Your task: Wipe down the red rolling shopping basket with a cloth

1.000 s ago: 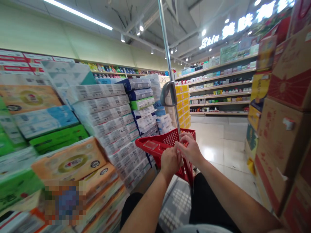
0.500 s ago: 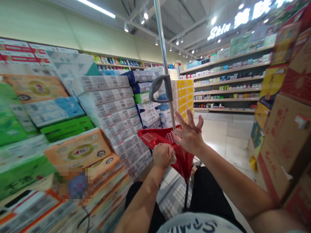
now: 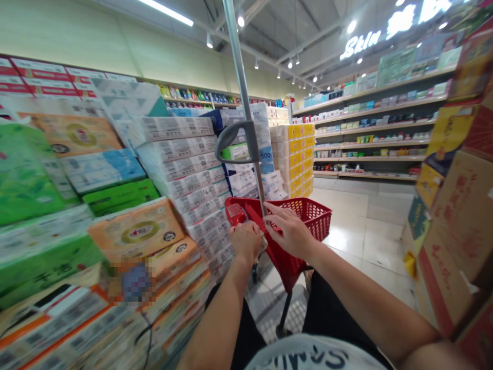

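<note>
**Left hand (image 3: 245, 240) in a fist, right hand (image 3: 291, 232) fanned open, at a red trolley (image 3: 291, 270)**

Left hand: lying just below the middle of the frame, its fingers forming a fist. A small pale scrap (image 3: 263, 241) is showing at its thumb side; whether the hand is gripping the scrap or the trolley cannot be told.

Right hand: hovering just right of the left hand, unclenched, its fingers spreading. Their tips are pointing toward the lower end of a metal pole (image 3: 236, 56); whether they are touching it cannot be told.

Trolley: standing at lower centre of the frame, its holed basket extending right beyond the right hand.

Pole: rising from beside the right hand to the top edge, leaning left. One grey loop handle (image 3: 253, 143) is sitting on it above both hands.

Surrounding stock: white packs (image 3: 177, 159) are standing stacked left of centre; orange packs (image 3: 136, 226) are lying at lower left; green packs (image 3: 26, 169) are filling the left edge. Yellow-ended packs (image 3: 302, 159) are standing behind the trolley. Shelves (image 3: 373, 145) of small goods are running across the upper right, under a lit sign (image 3: 362, 43). Cardboard boxes (image 3: 460, 221) are lining the right edge.
</note>
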The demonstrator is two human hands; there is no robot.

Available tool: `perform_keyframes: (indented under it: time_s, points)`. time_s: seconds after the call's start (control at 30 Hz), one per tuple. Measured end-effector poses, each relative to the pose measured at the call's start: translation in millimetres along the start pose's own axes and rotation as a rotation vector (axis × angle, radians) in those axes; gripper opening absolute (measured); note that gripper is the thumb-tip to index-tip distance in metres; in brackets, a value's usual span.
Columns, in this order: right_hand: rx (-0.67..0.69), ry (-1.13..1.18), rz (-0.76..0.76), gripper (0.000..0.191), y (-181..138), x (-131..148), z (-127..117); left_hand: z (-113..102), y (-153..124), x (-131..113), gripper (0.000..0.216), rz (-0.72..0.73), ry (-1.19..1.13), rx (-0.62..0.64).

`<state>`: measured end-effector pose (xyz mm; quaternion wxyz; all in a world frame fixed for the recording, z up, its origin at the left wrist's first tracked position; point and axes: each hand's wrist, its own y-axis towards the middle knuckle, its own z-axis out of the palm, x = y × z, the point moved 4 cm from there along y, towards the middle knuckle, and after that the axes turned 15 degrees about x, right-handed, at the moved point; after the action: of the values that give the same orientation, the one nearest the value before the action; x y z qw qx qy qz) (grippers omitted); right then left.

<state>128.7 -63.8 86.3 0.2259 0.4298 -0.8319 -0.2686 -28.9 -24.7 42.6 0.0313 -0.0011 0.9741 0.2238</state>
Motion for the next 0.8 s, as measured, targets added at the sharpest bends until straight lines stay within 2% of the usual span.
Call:
perform_keyframes:
  time_s: [0.1, 0.2, 0.27, 0.37, 0.43, 0.47, 0.53, 0.6, 0.67, 0.73, 0.8]
  points:
    - [0.096, 0.249, 0.022, 0.064, -4.1, -5.0, 47.0, 1.2, -0.8, 4.5, 0.035, -0.001, -0.28, 0.022]
    - [0.109, 0.4, 0.006, 0.083, -2.2, -2.9, 78.8, 0.3, -5.2, 1.6, 0.043, 0.015, -0.742, -0.059]
    - [0.025, 0.456, 0.042, 0.079, 1.4, -2.5, 79.8, -2.6, -8.7, -8.1, 0.048, 0.118, -0.979, -0.086]
    - [-0.143, 0.474, 0.089, 0.057, 5.4, -6.8, 54.1, -10.0, -11.8, -20.0, 0.055, 0.237, -1.114, -0.066]
    - [-0.251, 0.4, 0.092, 0.047, 5.7, -13.1, 29.1, -16.4, -12.2, -20.0, 0.055, 0.247, -0.989, -0.107]
    - [-0.295, 0.331, 0.094, 0.046, 5.0, -16.9, 18.3, -18.3, -11.9, -18.8, 0.053, 0.233, -0.856, -0.125]
    - [-0.319, 0.152, 0.092, 0.045, 2.5, -24.1, 8.3, -15.5, -10.7, -17.4, 0.046, 0.188, -0.532, -0.083]
    - [-0.247, -0.01, 0.063, 0.045, -2.3, -29.6, 18.0, -5.2, -10.0, -17.1, 0.044, 0.148, -0.246, 0.02]
    - [-0.125, -0.111, 0.003, 0.045, -10.0, -33.7, 41.9, 5.4, -10.9, -17.8, 0.046, 0.148, -0.08, 0.073]
    - [-0.024, -0.156, -0.075, 0.046, -17.6, -37.4, 65.5, 11.9, -11.9, -18.6, 0.047, 0.186, -0.017, 0.045]
    - [-0.054, -0.162, -0.054, 0.044, -20.1, -44.4, 72.6, 15.4, -11.8, -17.9, 0.047, 0.239, -0.004, 0.008]
